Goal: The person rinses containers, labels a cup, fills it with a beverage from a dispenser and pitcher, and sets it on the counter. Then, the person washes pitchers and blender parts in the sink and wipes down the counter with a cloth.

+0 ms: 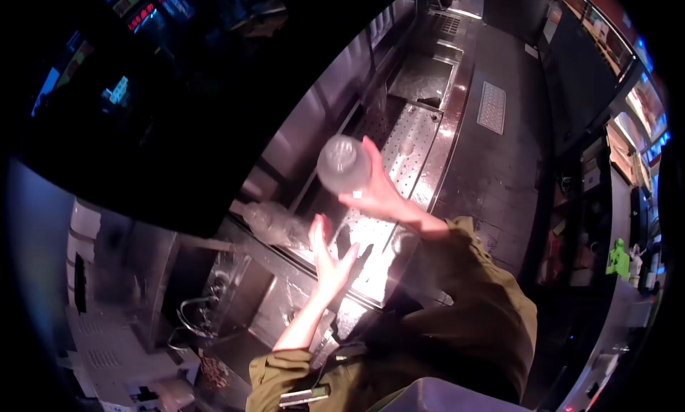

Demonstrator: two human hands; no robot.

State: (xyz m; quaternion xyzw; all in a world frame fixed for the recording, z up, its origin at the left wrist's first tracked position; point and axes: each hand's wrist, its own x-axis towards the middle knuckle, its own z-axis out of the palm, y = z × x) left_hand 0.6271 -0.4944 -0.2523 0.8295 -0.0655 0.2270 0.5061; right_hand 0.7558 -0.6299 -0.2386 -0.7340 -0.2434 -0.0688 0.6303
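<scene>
My right hand (pixel 382 191) is wrapped round a clear, cloudy round container (pixel 342 163), held up over the perforated metal drainboard (pixel 417 137). Its base or top faces me as a pale disc; I cannot tell which end it is. Lower and to the left, my left hand (pixel 332 263) has its thumb and fingers spread, with nothing between them. Just beyond those fingers, a clear bottle-like vessel (pixel 271 223) stands or leans at the counter's inner edge, partly blurred. Both sleeves are olive.
Beyond the drainboard lies a metal sink basin (pixel 422 80). A dark floor with a pale textured plate (pixel 492 107) runs along the right. At lower left are metal equipment and a looped tube (pixel 193 319). Shelving with a green figure (pixel 618 258) stands at far right.
</scene>
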